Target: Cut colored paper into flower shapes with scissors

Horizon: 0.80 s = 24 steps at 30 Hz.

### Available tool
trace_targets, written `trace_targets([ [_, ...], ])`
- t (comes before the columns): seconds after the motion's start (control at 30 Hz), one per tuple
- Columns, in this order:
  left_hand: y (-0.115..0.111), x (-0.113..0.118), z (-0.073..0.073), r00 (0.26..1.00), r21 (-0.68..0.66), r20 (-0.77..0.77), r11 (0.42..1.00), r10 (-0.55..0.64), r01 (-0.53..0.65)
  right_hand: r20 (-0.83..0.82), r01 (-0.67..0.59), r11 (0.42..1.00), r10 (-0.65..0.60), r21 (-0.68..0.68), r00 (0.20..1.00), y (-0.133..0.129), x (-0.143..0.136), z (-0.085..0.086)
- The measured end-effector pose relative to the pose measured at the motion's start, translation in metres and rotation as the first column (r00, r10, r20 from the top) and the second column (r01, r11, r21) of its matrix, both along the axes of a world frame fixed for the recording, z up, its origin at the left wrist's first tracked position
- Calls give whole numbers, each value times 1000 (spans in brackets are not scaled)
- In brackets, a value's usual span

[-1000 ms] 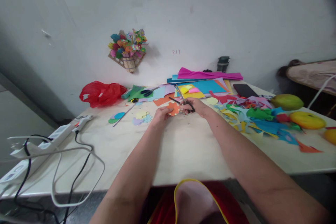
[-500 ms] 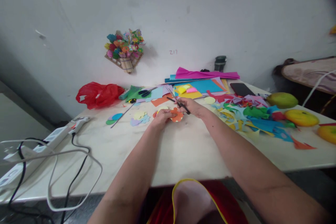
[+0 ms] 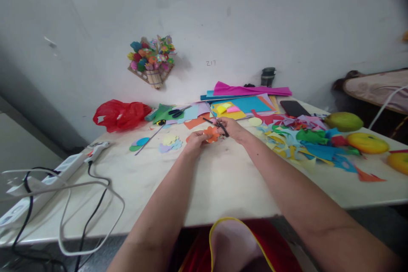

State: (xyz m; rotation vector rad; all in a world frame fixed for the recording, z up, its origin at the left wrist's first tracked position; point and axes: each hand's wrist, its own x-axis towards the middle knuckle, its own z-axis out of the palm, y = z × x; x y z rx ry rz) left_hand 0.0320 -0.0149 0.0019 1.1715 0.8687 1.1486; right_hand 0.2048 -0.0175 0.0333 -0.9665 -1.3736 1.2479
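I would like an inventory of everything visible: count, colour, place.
wall: one, grey, behind
table: one, pale, below
flower ornament: one, multicoloured, wall
bag: one, red, left
power strip: one, white, left
cables: several, black and white, left
held scissors: one pair, black, right hand
other scissors: one pair, dark, beyond left hand
sheets: several, mixed colours, far centre
held shapes: count unclear, orange, left hand
loose shapes: many, mixed colours, mostly left
scraps: many, mixed colours, right
phone: one, dark, right
fruits: three, green and yellow, right
container: one, dark, by wall
padded surface: one, pinkish, far right
small items: several, unclear, left
garment: one, red, bottom
left hand: one, bare, centre
right hand: one, bare, centre
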Motion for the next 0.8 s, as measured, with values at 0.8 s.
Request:
trace_targets([
  [0.8, 5, -2, -1, 996, 35, 42, 996, 78, -79, -8, 126, 985, -128, -114, 992, -8, -15, 5],
])
